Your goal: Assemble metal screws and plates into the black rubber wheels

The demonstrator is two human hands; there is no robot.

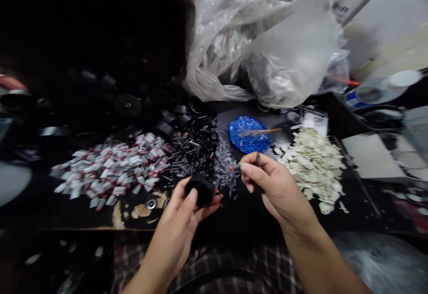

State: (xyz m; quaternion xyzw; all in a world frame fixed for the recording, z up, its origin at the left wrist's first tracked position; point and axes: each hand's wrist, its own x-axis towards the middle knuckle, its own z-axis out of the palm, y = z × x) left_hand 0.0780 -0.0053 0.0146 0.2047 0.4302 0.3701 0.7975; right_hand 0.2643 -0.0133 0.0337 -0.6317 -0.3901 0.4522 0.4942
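My left hand (187,211) is closed round a black round cap (199,190), its hollow side turned up towards me. Pinched between the thumb and fingers of my right hand (264,176) is a small grey part with a red end (235,167). A thin dark tool (258,159) also sticks up from between those fingers; its kind I cannot make out. Beneath the hands lies a heap of small clear-grey slivers (224,162), beside dark screws (182,158). Left of them spreads a pile of grey-white pieces with red ends (113,165).
A blue round lid (249,136) with a thin brown stick lies behind my right hand. Flat cream pieces (314,165) are heaped at right. Clear plastic bags (267,44) fill the back. A metal ring (151,204) sits near the worn front edge; a bottle (384,89) lies far right.
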